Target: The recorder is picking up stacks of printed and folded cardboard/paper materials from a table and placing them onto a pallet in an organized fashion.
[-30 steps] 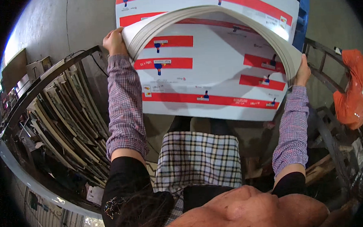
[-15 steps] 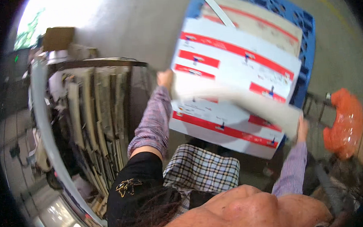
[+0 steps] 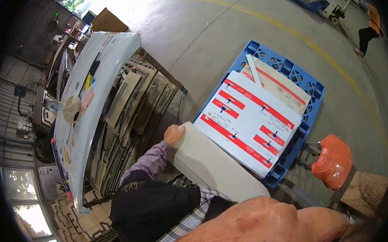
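The view has swung since 1 second ago: then both hands held a bowed stack of white sheets up over the printed pile, arms raised and spread; half a second ago the stack had tilted to the right side. Now the stack of sheets [image 3: 214, 163] shows its plain white back, lower and close to the body, and the printed pile lies uncovered beyond it. That suggests the lifted stack has been turned over and pulled off the pile.

The left hand [image 3: 174, 134] is clenched on the stack's upper left corner, knuckles up, above a checked sleeve [image 3: 148, 160]. The right hand is out of sight, so its grip cannot be told.

The stack's long axis runs from that corner, upper left, down to the lower right, where it ends near the person's head at the bottom edge. Its far edge overlaps the near edge of the pile [image 3: 249, 124], which is white with red bars and rests on a blue pallet [image 3: 309, 104].

A rack of boards [image 3: 129, 109] stands to the left; an orange bag [image 3: 332, 161] sits to the right of the pallet.
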Tool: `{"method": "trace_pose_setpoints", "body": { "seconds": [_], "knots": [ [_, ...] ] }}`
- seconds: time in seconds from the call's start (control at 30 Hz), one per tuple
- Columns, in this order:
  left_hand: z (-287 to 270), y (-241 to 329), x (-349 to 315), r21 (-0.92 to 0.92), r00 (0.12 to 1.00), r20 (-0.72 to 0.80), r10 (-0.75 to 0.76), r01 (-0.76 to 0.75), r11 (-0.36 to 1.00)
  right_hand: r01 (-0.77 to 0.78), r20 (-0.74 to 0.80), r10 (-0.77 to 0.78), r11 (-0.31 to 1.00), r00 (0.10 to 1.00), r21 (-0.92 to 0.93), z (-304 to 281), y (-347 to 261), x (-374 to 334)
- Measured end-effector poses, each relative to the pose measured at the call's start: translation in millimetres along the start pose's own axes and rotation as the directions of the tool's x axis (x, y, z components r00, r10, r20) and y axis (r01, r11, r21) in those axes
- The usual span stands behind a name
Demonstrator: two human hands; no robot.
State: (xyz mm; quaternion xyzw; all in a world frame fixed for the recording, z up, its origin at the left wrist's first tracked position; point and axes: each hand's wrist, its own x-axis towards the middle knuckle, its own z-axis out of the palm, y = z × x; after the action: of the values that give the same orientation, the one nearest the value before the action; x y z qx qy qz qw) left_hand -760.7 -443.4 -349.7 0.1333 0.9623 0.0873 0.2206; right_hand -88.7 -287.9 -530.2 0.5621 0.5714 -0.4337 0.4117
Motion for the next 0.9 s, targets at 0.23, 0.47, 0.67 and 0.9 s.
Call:
{"method": "trace_pose_setpoints", "body": {
  "seconds": [0.23, 0.47, 0.67, 0.9],
  "knots": [
    [-60.6, 26.2, 12.7, -0.032, 0.944, -0.002, 0.329, -0.329, 0.944, 0.112, -0.158, 0.129, 0.307, 0.979, 0.945, 153.2, 57.1, -67.3],
    [-74.9, 89.7, 87.1, -0.136, 0.787, 0.083, 0.612, -0.599, 0.789, 0.486, -0.337, 0.572, -0.124, 0.747, 0.865, 182.7, -122.5, -279.3],
    [-97.1, 182.5, 65.1, -0.512, 0.510, 0.248, 0.824, -0.653, 0.558, 0.457, -0.253, 0.846, 0.013, 0.469, 0.890, 237.1, -169.8, -407.4],
    [-154.9, 312.5, -139.8, -0.797, -0.253, 0.192, 0.948, -0.604, 0.000, 0.795, -0.298, 0.953, 0.217, -0.047, 0.567, 347.8, -160.3, -568.5]
  ]
}}
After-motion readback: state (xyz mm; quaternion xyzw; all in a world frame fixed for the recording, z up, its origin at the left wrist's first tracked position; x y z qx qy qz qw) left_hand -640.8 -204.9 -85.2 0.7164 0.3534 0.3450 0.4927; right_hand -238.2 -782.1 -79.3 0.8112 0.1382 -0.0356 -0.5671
